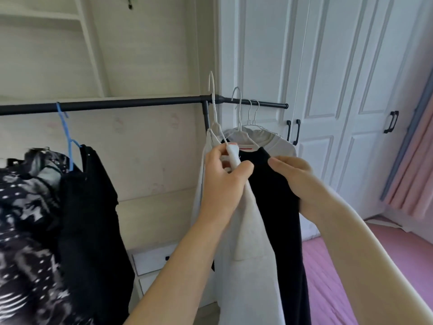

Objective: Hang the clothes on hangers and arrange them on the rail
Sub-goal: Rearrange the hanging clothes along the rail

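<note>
A black rail (131,103) runs across the view at chest height. My left hand (225,174) grips a white garment (248,231) at its collar, together with a white wire hanger (213,106) whose hook rises in front of the rail. My right hand (293,177) holds the shoulder of a black garment (278,207) that hangs on a second white hanger (239,113) hooked on the rail's right end. A cream top (278,141) hangs behind it, with other white hangers (254,113) beside it.
A blue hanger (66,137) carries a black garment (93,207) on the rail's left part, next to a dark patterned cloth (25,219). White wardrobe doors (339,90) stand at the right, a pink curtain (412,172) beyond them, a pink floor mat (332,277) below.
</note>
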The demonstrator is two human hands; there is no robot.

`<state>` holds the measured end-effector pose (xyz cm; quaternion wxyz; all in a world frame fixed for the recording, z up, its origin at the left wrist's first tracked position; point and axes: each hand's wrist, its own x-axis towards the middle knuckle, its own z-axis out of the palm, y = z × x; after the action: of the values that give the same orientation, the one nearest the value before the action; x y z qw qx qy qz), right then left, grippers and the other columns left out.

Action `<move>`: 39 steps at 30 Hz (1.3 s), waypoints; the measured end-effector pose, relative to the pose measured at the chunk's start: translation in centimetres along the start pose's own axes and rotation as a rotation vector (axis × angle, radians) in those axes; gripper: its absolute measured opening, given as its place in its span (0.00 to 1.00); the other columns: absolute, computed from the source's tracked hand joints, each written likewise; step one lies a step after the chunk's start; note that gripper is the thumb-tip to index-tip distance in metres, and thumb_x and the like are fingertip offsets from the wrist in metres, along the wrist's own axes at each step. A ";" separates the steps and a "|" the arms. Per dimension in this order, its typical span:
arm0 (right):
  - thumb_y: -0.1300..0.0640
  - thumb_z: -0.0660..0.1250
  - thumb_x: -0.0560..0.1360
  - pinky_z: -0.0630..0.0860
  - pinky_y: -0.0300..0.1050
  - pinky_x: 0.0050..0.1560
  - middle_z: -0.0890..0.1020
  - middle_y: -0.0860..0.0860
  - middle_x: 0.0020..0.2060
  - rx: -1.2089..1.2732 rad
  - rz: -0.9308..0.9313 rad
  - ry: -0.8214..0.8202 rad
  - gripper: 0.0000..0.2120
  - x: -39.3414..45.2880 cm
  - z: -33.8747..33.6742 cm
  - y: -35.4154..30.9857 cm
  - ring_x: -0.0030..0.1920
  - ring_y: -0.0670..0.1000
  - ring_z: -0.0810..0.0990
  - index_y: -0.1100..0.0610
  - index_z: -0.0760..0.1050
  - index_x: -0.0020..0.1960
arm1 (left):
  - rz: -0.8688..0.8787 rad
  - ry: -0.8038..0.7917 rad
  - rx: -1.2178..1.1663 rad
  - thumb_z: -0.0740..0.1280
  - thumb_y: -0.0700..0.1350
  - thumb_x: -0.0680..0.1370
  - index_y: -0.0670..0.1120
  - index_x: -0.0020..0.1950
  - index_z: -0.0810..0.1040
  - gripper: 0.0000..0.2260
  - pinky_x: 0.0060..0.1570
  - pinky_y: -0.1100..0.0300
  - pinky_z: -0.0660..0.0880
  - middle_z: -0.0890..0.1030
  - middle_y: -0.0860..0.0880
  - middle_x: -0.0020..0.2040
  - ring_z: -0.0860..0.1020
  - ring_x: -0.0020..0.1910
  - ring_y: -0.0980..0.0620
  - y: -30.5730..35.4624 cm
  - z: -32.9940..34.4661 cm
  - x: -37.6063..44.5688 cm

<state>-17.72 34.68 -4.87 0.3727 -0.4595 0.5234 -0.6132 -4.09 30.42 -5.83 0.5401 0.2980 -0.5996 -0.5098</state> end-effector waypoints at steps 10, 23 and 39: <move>0.60 0.62 0.79 0.78 0.41 0.37 0.81 0.55 0.37 -0.066 -0.027 -0.069 0.09 -5.0 7.0 -1.7 0.37 0.52 0.80 0.63 0.79 0.49 | -0.054 0.058 0.099 0.65 0.45 0.64 0.54 0.55 0.77 0.19 0.49 0.46 0.78 0.81 0.44 0.53 0.80 0.49 0.42 2.2 -7.8 -4.0; 0.62 0.60 0.79 0.78 0.45 0.40 0.78 0.59 0.39 0.000 0.009 -0.170 0.09 -2.4 13.1 -1.2 0.39 0.55 0.79 0.67 0.75 0.50 | -0.030 0.187 0.226 0.62 0.40 0.75 0.52 0.62 0.76 0.17 0.44 0.60 0.72 0.78 0.46 0.53 0.76 0.49 0.51 2.5 -16.2 -1.6; 0.59 0.61 0.79 0.77 0.51 0.48 0.79 0.62 0.43 -0.074 -0.052 -0.241 0.10 8.8 18.5 -0.4 0.44 0.56 0.78 0.65 0.76 0.53 | -0.016 0.350 0.343 0.63 0.38 0.75 0.52 0.64 0.76 0.19 0.56 0.52 0.75 0.76 0.44 0.59 0.77 0.55 0.48 -1.6 -22.3 7.2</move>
<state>-2.66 20.98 -2.43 0.3994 -0.5569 0.4850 -0.5432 15.14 16.96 -7.17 0.5735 0.4736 -0.5723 -0.3454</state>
